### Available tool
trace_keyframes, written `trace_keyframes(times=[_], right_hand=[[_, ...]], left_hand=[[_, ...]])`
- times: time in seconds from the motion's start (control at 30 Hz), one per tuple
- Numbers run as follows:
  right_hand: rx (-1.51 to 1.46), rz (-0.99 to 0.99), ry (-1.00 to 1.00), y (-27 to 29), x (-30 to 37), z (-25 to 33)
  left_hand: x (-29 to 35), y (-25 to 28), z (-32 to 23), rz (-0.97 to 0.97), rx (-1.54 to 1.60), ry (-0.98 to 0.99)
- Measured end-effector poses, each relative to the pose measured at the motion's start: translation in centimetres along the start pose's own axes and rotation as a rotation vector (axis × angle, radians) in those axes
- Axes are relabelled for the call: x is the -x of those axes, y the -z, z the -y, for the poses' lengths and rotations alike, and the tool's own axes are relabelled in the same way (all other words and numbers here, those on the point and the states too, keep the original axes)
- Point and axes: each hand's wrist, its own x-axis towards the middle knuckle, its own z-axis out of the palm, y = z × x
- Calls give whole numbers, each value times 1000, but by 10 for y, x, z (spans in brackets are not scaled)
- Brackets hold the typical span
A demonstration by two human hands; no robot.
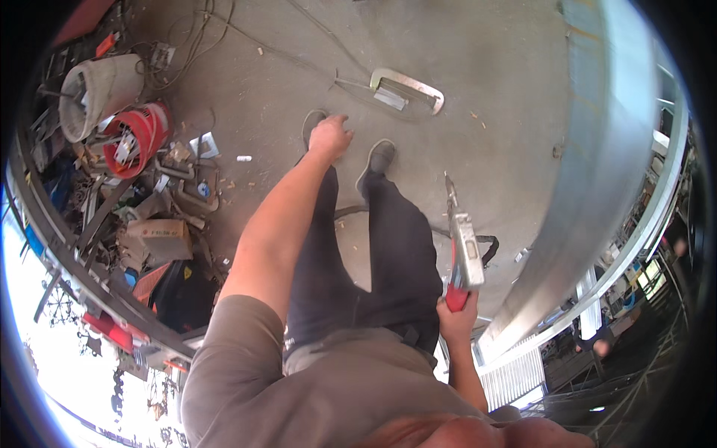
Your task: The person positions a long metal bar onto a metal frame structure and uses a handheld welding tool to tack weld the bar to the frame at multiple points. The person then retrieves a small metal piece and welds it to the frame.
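Observation:
My left hand (331,136) reaches forward over the floor, above my shoes, with its fingers loosely apart and nothing visible in it. On the right, my right hand (457,321) is wrapped round the red handle of a power drill (468,250). The drill has a silver body and a long thin bit that points forward, away from me. Ahead of my feet a large C-clamp (407,81) lies on the floor, well apart from my left hand.
A long metal beam (597,187) runs along my right side. To the left stand a white bucket (116,78) and a red bucket (153,127) beside scrap and a cardboard box (160,239). Cables (280,54) trail across the concrete floor (493,97).

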Motion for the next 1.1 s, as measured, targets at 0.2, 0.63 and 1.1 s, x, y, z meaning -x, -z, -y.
trace_keyframes(times=[0.2, 0.63, 1.1], right_hand=[[13, 107, -48, -59, -80, -33], [56, 75, -184, -84, -156, -15], [251, 301, 179, -55, -146, 24]], left_hand=[[-187, -113, 24, 5, -225, -151], [-255, -121, 29, 136, -224, -402], [-23, 19, 142, -169, 1315, 338]])
